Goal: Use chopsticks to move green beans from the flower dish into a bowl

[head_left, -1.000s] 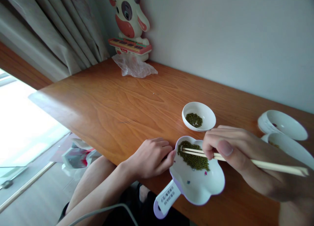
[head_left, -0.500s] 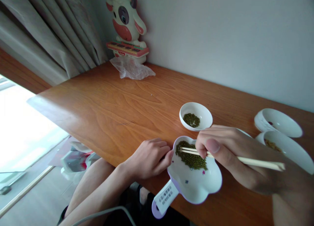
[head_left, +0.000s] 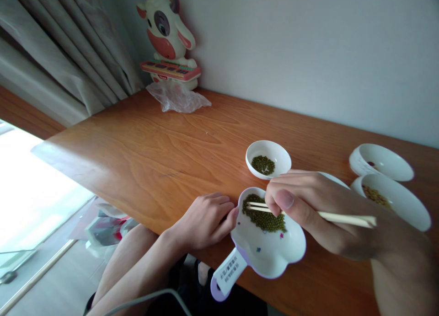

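Note:
A white flower-shaped dish point(head_left: 274, 254) with a purple rim and a labelled handle lies at the table's near edge. Green mung beans point(head_left: 265, 221) are gathered in its far part. My left hand point(head_left: 209, 220) is at the dish's left rim, fingers curled and thumb against the edge; its exact hold is partly hidden. My right hand point(head_left: 305, 206) grips a pair of pale chopsticks point(head_left: 346, 218), whose tips are among the beans. Just beyond the dish, a white bowl point(head_left: 283, 158) holds more green beans point(head_left: 263, 164).
Two white bowls stand to the right: the farther bowl point(head_left: 394, 163) holds something small and dark, the nearer bowl point(head_left: 408, 206) tan pieces. My right hand hides most of another white rim point(head_left: 334, 179). A cow keyboard toy point(head_left: 169, 69) and a clear plastic bag point(head_left: 181, 99) sit at the back left.
The whole view has shifted slightly, moving the bowls and dish a little left and up. Both hands keep nearly the same places at the dish, with the chopstick tips still among the beans.

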Motion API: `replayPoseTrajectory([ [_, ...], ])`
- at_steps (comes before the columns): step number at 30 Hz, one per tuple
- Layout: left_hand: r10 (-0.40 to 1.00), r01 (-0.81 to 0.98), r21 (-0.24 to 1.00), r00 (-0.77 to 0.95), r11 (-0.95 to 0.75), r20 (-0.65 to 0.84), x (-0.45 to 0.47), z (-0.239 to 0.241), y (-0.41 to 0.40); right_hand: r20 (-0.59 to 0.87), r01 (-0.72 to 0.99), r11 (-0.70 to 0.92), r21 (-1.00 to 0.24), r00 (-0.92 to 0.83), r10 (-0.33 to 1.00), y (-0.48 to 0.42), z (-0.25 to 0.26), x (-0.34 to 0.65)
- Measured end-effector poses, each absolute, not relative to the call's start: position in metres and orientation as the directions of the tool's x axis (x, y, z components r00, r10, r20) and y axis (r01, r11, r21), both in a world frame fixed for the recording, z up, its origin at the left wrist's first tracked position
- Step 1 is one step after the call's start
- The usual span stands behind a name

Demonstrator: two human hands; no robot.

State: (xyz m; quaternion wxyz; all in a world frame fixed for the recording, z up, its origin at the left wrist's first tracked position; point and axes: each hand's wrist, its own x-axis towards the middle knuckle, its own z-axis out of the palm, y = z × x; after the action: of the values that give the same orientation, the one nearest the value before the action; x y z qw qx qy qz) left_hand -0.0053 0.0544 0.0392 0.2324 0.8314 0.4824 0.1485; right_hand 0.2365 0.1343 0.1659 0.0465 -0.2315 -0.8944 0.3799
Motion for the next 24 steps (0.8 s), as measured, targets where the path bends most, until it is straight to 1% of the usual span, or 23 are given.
replayPoseTrajectory([
  [11, 0.867, 0.729, 0.518, 0.495, -0.447, 0.052, -0.0059, 0.038, 0.0529, -0.102, 0.378, 0.608, -0.698, -0.893, 0.438, 0.1351, 0.1675, 0.2352],
  [17, 0.859, 0.725, 0.508, 0.509, -0.465, 0.06, -0.0068, 0.0371, 0.0525, -0.124, 0.411, 0.594, -0.691, -0.878, 0.463, 0.1355, 0.166, 0.2348],
  [21, 0.858, 0.726, 0.51, 0.511, -0.461, 0.047, -0.0071, 0.0371, 0.0526, -0.11, 0.411, 0.602, -0.685, -0.875, 0.472, 0.1354, 0.1651, 0.2327],
  [24, 0.857, 0.73, 0.505, 0.513, -0.46, 0.038, -0.0069, 0.0375, 0.0532, -0.091, 0.423, 0.596, -0.682, -0.858, 0.505, 0.1358, 0.1653, 0.2384],
])
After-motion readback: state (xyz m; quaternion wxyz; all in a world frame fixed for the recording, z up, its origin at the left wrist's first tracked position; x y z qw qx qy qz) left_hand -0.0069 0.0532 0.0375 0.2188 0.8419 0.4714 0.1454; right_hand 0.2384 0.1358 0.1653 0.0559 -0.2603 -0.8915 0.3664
